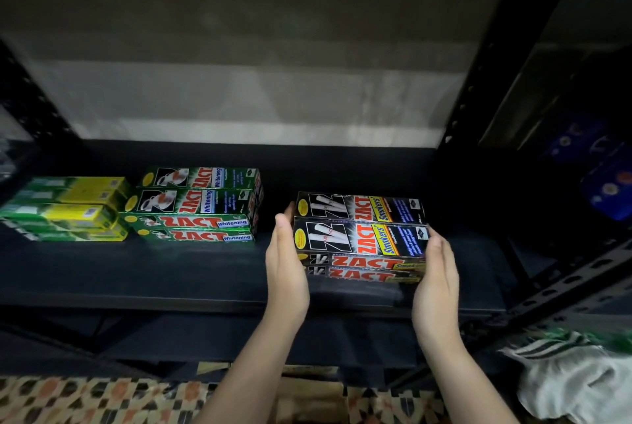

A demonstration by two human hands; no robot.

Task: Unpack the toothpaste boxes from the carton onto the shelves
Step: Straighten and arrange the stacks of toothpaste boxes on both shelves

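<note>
While both hands work at it, dark shelf [212,273] carries three groups of toothpaste boxes. Black Smokers stack [360,235] sits right of centre, two wide, two high (top faces readable). Green Whitening stack [201,208] is well to its left, and the yellow-green boxes [68,208] lie just beside that at far left. Left hand [285,263] presses the Smokers stack's left end, right hand [436,273] its right end, fingers straight and flat on the ends. Carton [307,389] shows at bottom edge, mostly hidden by the arms.
</note>
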